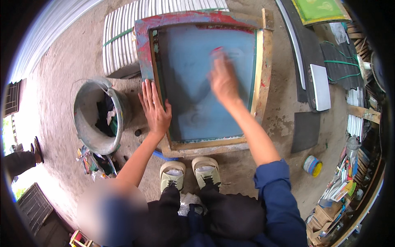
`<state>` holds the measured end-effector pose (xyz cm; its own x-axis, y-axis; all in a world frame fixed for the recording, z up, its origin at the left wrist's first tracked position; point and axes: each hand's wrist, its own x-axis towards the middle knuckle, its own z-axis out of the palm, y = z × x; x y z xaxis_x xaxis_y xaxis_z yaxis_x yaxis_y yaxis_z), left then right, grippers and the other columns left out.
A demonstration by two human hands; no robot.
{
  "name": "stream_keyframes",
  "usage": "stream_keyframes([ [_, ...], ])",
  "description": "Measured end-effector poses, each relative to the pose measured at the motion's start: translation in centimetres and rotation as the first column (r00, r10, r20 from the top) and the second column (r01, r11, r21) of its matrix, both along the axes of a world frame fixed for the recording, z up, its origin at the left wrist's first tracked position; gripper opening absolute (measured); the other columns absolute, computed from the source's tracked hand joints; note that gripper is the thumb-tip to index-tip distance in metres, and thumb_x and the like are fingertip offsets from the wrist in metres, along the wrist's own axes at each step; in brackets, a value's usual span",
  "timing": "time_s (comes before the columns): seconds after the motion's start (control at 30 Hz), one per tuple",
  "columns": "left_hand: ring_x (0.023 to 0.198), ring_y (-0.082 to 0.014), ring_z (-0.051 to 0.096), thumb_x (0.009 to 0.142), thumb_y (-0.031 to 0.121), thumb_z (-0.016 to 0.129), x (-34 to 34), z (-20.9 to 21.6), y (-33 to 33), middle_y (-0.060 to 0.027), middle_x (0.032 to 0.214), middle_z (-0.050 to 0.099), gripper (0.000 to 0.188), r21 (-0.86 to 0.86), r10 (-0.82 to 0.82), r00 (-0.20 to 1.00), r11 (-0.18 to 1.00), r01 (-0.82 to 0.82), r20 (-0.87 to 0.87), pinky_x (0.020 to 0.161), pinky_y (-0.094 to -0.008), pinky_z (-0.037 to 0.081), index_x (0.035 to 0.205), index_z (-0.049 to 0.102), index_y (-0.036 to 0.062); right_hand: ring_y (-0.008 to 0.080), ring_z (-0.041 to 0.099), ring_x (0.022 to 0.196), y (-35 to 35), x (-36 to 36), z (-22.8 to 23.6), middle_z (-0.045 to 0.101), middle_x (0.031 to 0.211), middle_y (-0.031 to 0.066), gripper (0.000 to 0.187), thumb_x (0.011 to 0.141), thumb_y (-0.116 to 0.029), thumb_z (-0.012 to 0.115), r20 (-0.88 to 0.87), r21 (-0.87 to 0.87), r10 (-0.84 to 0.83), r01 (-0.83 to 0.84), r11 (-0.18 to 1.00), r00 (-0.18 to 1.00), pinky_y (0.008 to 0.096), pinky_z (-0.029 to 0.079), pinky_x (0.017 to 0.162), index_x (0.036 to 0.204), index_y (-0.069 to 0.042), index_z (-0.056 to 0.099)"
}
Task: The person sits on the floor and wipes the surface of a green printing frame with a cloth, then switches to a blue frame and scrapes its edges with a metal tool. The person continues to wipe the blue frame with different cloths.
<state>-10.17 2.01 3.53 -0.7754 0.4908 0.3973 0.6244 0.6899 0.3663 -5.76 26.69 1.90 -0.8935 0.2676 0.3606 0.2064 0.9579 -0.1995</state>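
Observation:
A wooden screen-printing frame (145, 51), stained red and blue, lies in front of my feet. Bluish mesh (185, 78) is stretched across it. My left hand (156, 113) rests flat on the frame's left rail with its fingers apart, holding nothing. Over the upper right of the mesh is my right hand (224, 78), smeared by motion, its fingers drawn together. A small red bit (216, 50) shows at those fingertips; its kind is hidden by blur.
Left of the frame stands a grey bucket (84, 121) with dark cloths (105, 117) inside. Banded white sheets (119, 41) touch the frame's far left corner. At right lie a paint tin (312, 165), a white board (320, 87) and dark sheets (305, 131). Another person's leg (18, 164) shows far left.

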Motion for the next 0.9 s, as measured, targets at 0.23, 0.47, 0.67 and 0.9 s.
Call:
stream_keyframes([
  [0.23, 0.14, -0.0345, 0.019, 0.076, 0.001, 0.056, 0.3, 0.1, -0.2, -0.0186, 0.15, 0.021, 0.076, 0.014, 0.001, 1.0, 1.0, -0.002, 0.03, 0.111, -0.0519, 0.019, 0.144, 0.022, 0.0006, 0.0232, 0.021, 0.14, 0.8, -1.6, 0.5, 0.023, 0.151, 0.0104, 0.056, 0.096, -0.032, 0.042, -0.147, -0.057, -0.194, 0.187, 0.981, 0.97, 0.0434, 0.013, 0.115, 0.144, -0.006, 0.027],
  [0.47, 0.139, -0.035, 0.019, 0.073, -0.005, 0.055, -0.2, 0.1, 0.0, -0.0188, 0.149, 0.023, 0.077, 0.044, 0.0, 0.999, 0.999, -0.002, 0.041, 0.112, -0.0514, 0.019, 0.143, 0.023, 0.0001, 0.0224, 0.022, 0.14, 2.3, -2.9, 1.8, 0.025, 0.151, 0.009, 0.059, 0.092, -0.024, 0.051, -0.204, -0.05, -0.205, 0.199, 0.979, 0.957, 0.0428, 0.015, 0.115, 0.144, -0.008, 0.029],
  [0.67, 0.136, -0.038, 0.026, 0.072, -0.013, 0.045, -0.2, 0.3, -0.2, -0.0214, 0.145, 0.028, 0.071, 0.093, -0.012, 1.0, 0.996, 0.01, 0.026, 0.11, -0.0449, 0.028, 0.14, 0.028, -0.0028, 0.0274, 0.03, 0.136, 0.9, -2.0, 1.5, 0.032, 0.147, 0.0112, 0.059, 0.088, -0.02, 0.055, 0.001, 0.173, 0.29, -0.286, 0.942, 0.957, 0.0424, 0.025, 0.111, 0.141, -0.006, 0.034],
  [0.9, 0.135, -0.0389, 0.028, 0.072, -0.013, 0.044, -0.3, 0.5, -0.3, -0.0222, 0.144, 0.03, 0.071, 0.095, -0.014, 1.0, 0.995, 0.011, 0.025, 0.11, -0.0452, 0.029, 0.14, 0.028, -0.0031, 0.0298, 0.037, 0.132, 1.1, -1.7, 1.4, 0.041, 0.141, 0.013, 0.051, 0.086, -0.015, 0.054, 0.047, 0.237, 0.291, -0.293, 0.926, 0.956, 0.0423, 0.029, 0.109, 0.134, -0.002, 0.044],
])
